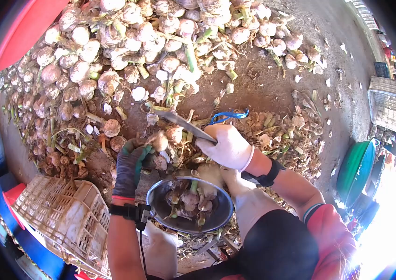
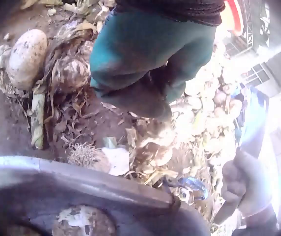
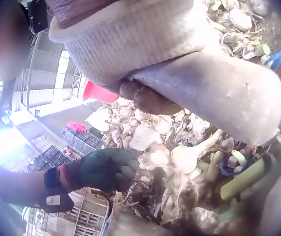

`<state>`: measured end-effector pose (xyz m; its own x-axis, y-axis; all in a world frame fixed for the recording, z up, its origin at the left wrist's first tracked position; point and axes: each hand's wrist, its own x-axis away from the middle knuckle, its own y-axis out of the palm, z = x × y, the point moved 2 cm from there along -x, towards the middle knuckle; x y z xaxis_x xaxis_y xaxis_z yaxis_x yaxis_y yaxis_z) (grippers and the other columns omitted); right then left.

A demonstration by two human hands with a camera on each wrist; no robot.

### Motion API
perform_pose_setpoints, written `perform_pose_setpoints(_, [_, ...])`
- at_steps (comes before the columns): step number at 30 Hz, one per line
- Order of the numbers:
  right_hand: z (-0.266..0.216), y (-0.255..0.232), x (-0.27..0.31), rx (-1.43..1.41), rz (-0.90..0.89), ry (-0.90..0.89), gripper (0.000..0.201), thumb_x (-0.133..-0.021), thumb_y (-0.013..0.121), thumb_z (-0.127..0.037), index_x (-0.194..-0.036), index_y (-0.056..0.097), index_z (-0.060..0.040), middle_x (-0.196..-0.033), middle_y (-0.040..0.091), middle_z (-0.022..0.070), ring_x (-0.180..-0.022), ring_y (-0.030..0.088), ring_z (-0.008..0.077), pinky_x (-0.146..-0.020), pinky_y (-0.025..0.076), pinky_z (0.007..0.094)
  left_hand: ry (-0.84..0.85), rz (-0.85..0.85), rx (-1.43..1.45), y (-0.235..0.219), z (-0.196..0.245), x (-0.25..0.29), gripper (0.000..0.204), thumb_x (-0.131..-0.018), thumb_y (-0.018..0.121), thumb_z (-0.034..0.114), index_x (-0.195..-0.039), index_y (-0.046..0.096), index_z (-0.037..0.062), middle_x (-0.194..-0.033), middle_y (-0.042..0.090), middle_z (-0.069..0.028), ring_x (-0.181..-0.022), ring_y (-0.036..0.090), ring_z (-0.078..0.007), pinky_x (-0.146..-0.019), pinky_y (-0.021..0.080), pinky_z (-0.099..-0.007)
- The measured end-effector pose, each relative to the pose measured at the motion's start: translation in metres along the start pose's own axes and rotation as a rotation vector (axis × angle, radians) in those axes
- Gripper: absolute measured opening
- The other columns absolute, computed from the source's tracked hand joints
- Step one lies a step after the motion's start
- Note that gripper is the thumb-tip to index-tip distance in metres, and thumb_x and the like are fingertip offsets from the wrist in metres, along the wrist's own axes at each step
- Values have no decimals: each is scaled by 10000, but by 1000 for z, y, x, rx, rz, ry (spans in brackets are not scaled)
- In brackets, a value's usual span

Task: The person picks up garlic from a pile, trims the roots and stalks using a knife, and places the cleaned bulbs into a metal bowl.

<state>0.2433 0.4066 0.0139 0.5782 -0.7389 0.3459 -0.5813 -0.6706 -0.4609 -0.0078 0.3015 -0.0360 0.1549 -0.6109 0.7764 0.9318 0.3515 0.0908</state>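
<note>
My left hand (image 1: 132, 163), in a dark glove with green fingers, holds a garlic bulb (image 1: 159, 141) at its fingertips. In the left wrist view the green glove (image 2: 145, 59) hides most of what it grips. My right hand (image 1: 228, 147), in a white knit glove, grips a knife by its handle. The broad blade (image 1: 184, 125) points up and left, close above and right of the bulb. Seen from the right wrist, the blade (image 3: 219, 93) is wide with a rounded end. Below both hands sits a metal bowl (image 1: 222, 207) with trimmed garlic bulbs (image 1: 191, 198) in it.
A large heap of garlic (image 1: 146, 37) spreads ahead and left. Cut stems and dry skins (image 1: 296, 135) litter the floor to the right, near a blue strap (image 1: 229, 115). A plastic crate (image 1: 62, 214) stands at left; a green tub (image 1: 354, 168) stands at far right.
</note>
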Motion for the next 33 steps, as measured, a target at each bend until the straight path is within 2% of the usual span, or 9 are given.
perform_pose_setpoints(5, [-6,7,-5,-43,10,-36,254,-817,596,-236,-751,609,9,-702,578,212,-661,588,368,-596,457,421,116,60,-51,-5,-6,-1,239,-830,656,127,-1047,592,51,-921,649,-54,-777,630,-155,-663,511,-267])
perform_pose_setpoints(7, [-11,5,-6,-76,12,-8,251,-815,595,-230,-745,603,11,-697,576,212,-655,586,367,-590,454,418,422,92,-722,4,-14,-16,278,-811,679,150,-1041,587,25,-927,641,-56,-812,621,-187,-696,505,-280])
perform_pose_setpoints(11, [-10,2,-7,-124,30,59,241,-807,594,-218,-736,593,12,-676,567,212,-636,580,365,-582,450,415,462,488,-1201,44,2,-16,570,-746,718,294,-1222,498,71,-1007,618,-148,-869,619,-328,-772,501,-409])
perform_pose_setpoints(15, [-4,2,-1,-116,37,57,246,-804,595,-224,-736,597,13,-669,563,217,-636,579,374,-586,452,422,168,459,-1501,29,20,-29,570,-749,691,294,-1246,487,106,-1049,593,-193,-913,612,-365,-779,495,-446])
perform_pose_setpoints(19, [-1,3,2,-48,49,11,261,-798,600,-234,-719,596,15,-673,556,228,-673,581,394,-600,452,433,384,414,-1302,-6,2,-43,519,-724,701,178,-1198,515,76,-1077,597,-189,-918,626,-328,-766,507,-419])
perform_pose_setpoints(21, [0,1,2,-86,25,53,250,-799,599,-230,-740,599,13,-686,556,230,-681,579,393,-606,452,431,297,200,-903,-8,6,-36,487,-758,668,107,-1211,498,51,-1062,604,-146,-877,632,-247,-746,518,-362])
perform_pose_setpoints(23, [1,-2,0,-102,42,41,241,-801,599,-223,-750,597,13,-698,559,231,-679,577,393,-607,451,429,274,25,47,7,18,-5,426,-772,649,62,-1166,491,16,-989,615,-123,-853,626,-221,-717,528,-327])
perform_pose_setpoints(29, [-5,1,-2,-62,61,-5,212,-793,600,-200,-749,580,7,-697,558,226,-663,575,389,-598,456,423,184,-162,168,21,19,48,487,-800,600,52,-1262,452,18,-992,606,-74,-848,613,-175,-737,511,-310])
perform_pose_setpoints(33, [-14,3,3,30,42,-21,147,-800,621,-155,-874,650,-31,-663,595,159,-586,587,228,-578,473,358,236,-117,-19,7,27,95,516,-821,610,21,-1302,424,17,-1078,585,-87,-908,601,-155,-808,488,-297])
